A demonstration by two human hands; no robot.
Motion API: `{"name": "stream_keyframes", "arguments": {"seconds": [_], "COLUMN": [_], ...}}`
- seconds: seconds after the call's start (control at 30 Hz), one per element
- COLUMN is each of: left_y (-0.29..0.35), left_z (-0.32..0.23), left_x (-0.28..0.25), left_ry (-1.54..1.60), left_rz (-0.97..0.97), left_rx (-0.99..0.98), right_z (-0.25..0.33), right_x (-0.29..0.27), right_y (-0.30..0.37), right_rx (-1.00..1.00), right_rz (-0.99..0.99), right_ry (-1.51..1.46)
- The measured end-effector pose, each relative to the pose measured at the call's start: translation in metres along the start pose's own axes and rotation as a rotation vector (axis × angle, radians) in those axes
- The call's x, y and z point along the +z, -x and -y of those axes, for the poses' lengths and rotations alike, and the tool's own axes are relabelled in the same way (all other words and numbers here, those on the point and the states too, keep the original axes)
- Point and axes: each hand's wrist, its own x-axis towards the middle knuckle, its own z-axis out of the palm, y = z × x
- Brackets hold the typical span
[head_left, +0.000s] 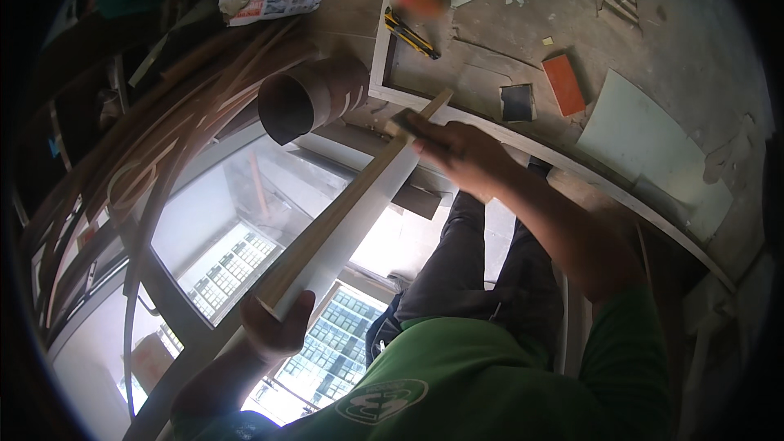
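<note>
From where I'm standing, the left hand (282, 331) is gripping the near end of a long wooden board (349, 196), which is slanting up and away with its far end overlapping the pale rim (584, 165) of a grey worktop (678, 41). The right hand (464, 153) is clutching a small dark block (403, 121) at the board's narrow edge near that end. Beyond, a yellow-black utility knife (411, 34), an orange block (563, 84) and a dark square (517, 103) are lying on the worktop.

One green fabric shirt (482, 359) with short sleeves (625, 351) bore a pale oval emblem (381, 402); dark grey cloth trousers (457, 273) were worn below. Left hand (280, 328) and right hand (467, 155) were bare.
</note>
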Motion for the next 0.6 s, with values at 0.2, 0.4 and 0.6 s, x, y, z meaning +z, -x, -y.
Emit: {"name": "stream_keyframes", "arguments": {"seconds": [0.2, 0.4, 0.6], "left_y": [0.000, -0.008, -0.007], "left_z": [0.001, -0.003, -0.017], "left_x": [0.001, -0.004, -0.008], "left_ry": [-0.050, -0.006, -0.019], "left_rz": [-0.006, -0.020, 0.012], "left_rx": [0.029, -0.040, -0.080], "right_z": [0.106, -0.129, -0.160], "right_x": [-0.028, 0.023, -0.029], "right_y": [0.026, -0.031, -0.022], "right_rx": [-0.147, 0.409, 0.609], "right_rz": [0.095, 0.020, -0.098], "right_ry": [-0.067, 0.143, 0.279]}}
